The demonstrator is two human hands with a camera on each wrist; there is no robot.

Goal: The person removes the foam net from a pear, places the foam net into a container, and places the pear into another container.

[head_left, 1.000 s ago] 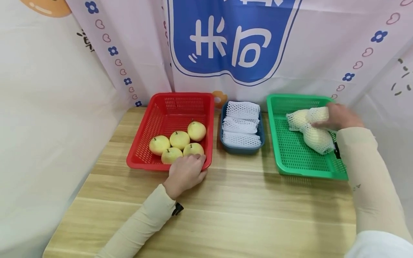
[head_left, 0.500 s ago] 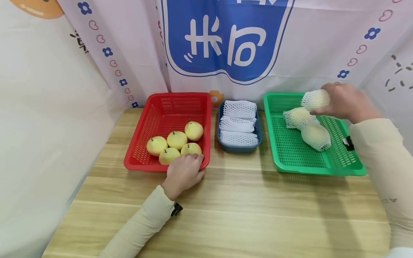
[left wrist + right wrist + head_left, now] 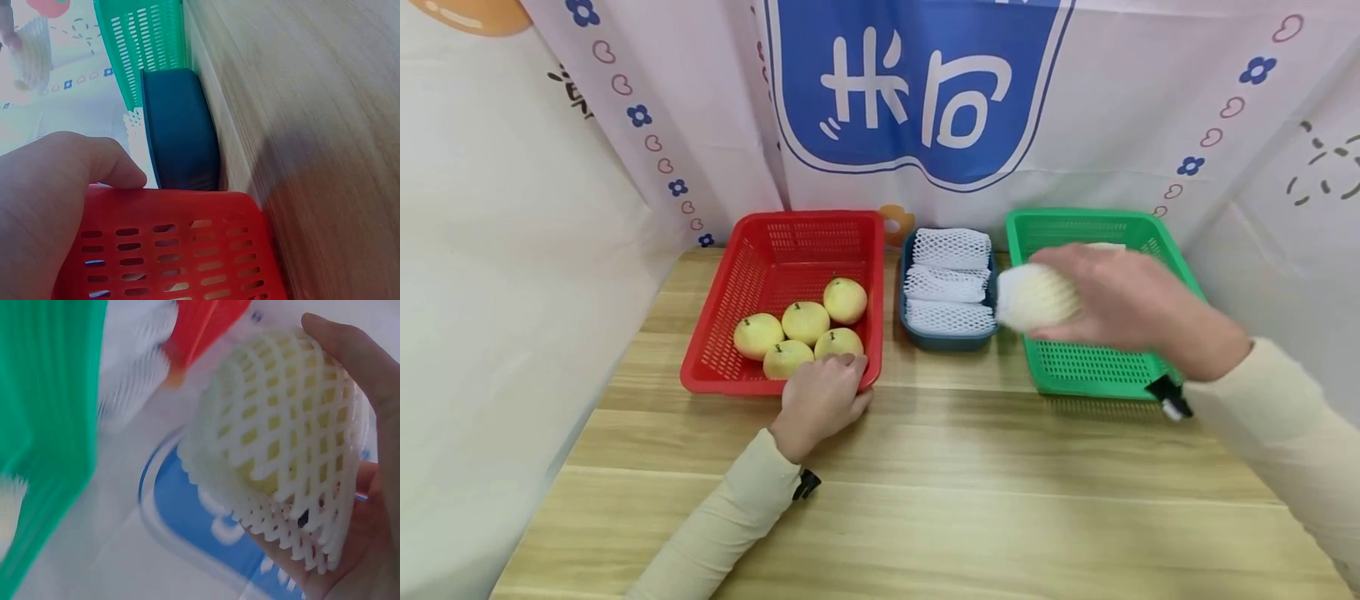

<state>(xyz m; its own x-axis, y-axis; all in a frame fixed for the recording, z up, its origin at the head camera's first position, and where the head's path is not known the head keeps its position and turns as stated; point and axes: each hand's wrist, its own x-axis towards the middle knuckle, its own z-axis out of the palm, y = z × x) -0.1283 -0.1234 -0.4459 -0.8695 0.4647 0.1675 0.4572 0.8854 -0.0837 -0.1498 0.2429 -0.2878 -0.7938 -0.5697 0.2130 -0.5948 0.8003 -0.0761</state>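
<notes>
My right hand [image 3: 1120, 300] grips a pale yellow pear in a white foam net sleeve [image 3: 1036, 297], raised between the blue tray and the green basket. In the right wrist view the netted pear [image 3: 275, 425] shows its dark stem through the mesh, with thumb and fingers around it. My left hand [image 3: 822, 398] holds the front right rim of the red basket [image 3: 706, 387]. Its thumb lies over that rim in the left wrist view. Several bare yellow pears [image 3: 806, 322] lie inside the red basket, close to the left fingers.
Between the baskets stands a blue tray [image 3: 951, 342] with several white foam nets [image 3: 950, 284] in it. The green basket [image 3: 1093, 385] is at the right, its other netted pears mostly hidden behind my right hand. A printed cloth [image 3: 917, 100] hangs behind the wooden table [image 3: 970, 500].
My right hand has lifted the netted pear from the green basket and carried it left, to the blue tray's right side. The left hand stays on the red rim. The head view shifts slightly.
</notes>
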